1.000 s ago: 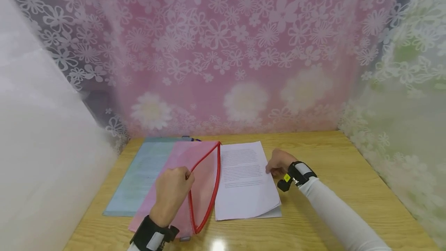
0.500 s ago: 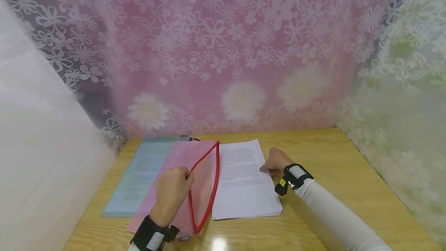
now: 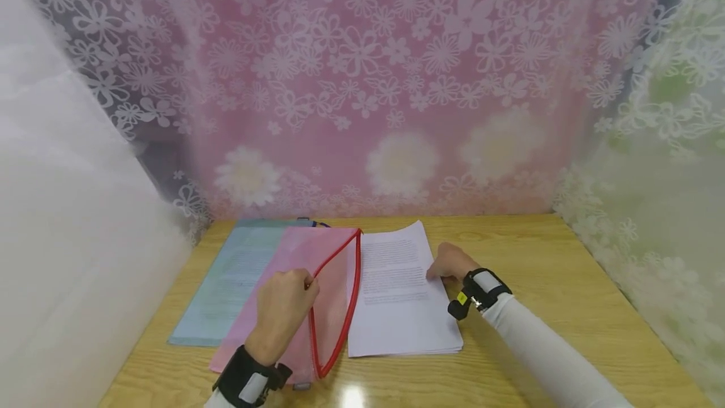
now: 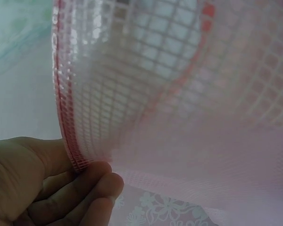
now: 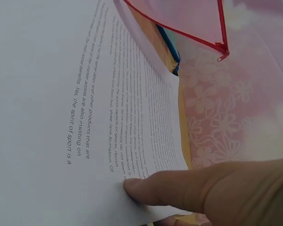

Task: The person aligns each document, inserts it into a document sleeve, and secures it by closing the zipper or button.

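My left hand (image 3: 285,307) pinches the red zipper edge of a pink mesh zipper pouch (image 3: 272,339), holding its mouth open toward the right. In the left wrist view, thumb and fingers grip the pouch's edge, and the translucent grid mesh (image 4: 132,94) spreads beyond them. A stack of printed paper (image 3: 396,326) lies directly right of the mouth, its left side right at the red zipper. My right hand (image 3: 451,262) holds the stack by its right edge. The right wrist view shows the thumb (image 5: 146,188) pressed on the top sheet, with a fingertip partly hidden beneath.
Under the pink pouch, to the left, lies a blue-green zipper pouch (image 3: 215,307) with printed pages inside. Wooden table (image 3: 544,307) extends to the right. A flowered pink curtain (image 3: 362,143) stands at the back edge, with pale sheeting (image 3: 73,206) along the left.
The right hand has moved slightly left onto the stack's edge. The sheets, earlier fanned at the lower right corner, now lie more evenly together. The left hand keeps its hold on the pouch.
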`<control>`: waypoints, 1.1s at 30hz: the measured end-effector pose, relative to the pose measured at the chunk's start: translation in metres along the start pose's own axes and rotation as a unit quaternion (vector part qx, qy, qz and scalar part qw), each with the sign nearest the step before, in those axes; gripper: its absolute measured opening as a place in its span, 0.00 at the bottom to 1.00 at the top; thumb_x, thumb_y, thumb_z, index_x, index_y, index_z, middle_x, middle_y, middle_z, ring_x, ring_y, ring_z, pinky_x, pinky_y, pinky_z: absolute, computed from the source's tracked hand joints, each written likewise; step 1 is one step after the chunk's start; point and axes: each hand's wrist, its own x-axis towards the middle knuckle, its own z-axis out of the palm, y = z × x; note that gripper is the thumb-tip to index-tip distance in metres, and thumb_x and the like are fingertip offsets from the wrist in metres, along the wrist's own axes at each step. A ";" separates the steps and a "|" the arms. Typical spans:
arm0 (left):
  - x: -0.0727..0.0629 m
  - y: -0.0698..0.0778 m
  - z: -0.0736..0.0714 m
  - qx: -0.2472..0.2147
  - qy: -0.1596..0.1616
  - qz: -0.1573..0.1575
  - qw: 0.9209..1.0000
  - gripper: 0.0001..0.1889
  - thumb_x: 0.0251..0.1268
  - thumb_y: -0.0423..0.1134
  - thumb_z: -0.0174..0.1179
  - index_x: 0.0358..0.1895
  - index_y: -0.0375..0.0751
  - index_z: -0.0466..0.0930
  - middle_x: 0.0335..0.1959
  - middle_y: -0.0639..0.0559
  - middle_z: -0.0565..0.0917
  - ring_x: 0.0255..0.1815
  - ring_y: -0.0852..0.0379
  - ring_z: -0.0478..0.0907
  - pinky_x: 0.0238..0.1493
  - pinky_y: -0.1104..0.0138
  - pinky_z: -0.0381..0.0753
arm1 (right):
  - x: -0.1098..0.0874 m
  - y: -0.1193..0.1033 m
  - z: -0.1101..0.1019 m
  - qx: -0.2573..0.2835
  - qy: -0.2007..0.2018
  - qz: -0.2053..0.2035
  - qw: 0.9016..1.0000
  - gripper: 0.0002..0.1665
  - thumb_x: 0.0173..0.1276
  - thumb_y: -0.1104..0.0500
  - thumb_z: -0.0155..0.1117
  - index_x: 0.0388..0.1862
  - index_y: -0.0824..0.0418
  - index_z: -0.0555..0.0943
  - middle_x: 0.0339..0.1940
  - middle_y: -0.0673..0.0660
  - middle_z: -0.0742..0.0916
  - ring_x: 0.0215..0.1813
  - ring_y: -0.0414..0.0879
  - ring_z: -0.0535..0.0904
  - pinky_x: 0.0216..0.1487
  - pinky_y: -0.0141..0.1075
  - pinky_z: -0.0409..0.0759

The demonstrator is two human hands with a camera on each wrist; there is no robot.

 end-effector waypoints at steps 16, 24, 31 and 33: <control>0.002 -0.001 -0.002 -0.012 -0.009 -0.006 1.000 0.21 0.59 0.31 0.64 0.11 0.49 0.70 0.12 0.63 0.57 0.15 0.64 0.55 0.14 0.70 0.53 | -0.014 0.027 -0.008 0.196 -0.115 -0.088 0.970 0.17 0.77 0.63 0.59 0.27 0.69 0.85 0.24 0.55 0.83 0.24 0.45 0.71 0.28 0.33 0.67; 0.001 0.000 -0.003 -0.008 -0.012 -0.011 1.000 0.19 0.59 0.32 0.65 0.12 0.48 0.73 0.11 0.62 0.58 0.14 0.64 0.55 0.14 0.71 0.54 | -0.019 0.038 -0.002 0.185 -0.089 -0.122 0.971 0.16 0.73 0.61 0.66 0.25 0.68 0.85 0.18 0.54 0.85 0.22 0.43 0.75 0.25 0.31 0.68; 0.001 0.001 -0.003 -0.005 -0.001 -0.010 1.000 0.11 0.58 0.32 0.66 0.18 0.44 0.83 0.11 0.59 0.72 0.14 0.65 0.61 0.14 0.70 0.59 | -0.030 0.038 0.001 0.120 -0.022 -0.119 0.985 0.14 0.69 0.62 0.68 0.22 0.64 0.84 0.17 0.53 0.83 0.21 0.43 0.75 0.24 0.31 0.69; 0.001 0.001 -0.002 -0.006 0.008 -0.007 1.000 0.07 0.58 0.32 0.68 0.23 0.41 0.87 0.14 0.56 0.80 0.13 0.65 0.65 0.14 0.71 0.63 | -0.034 0.039 0.001 0.103 -0.010 -0.123 0.987 0.14 0.69 0.62 0.68 0.22 0.64 0.84 0.17 0.53 0.83 0.21 0.43 0.76 0.24 0.32 0.69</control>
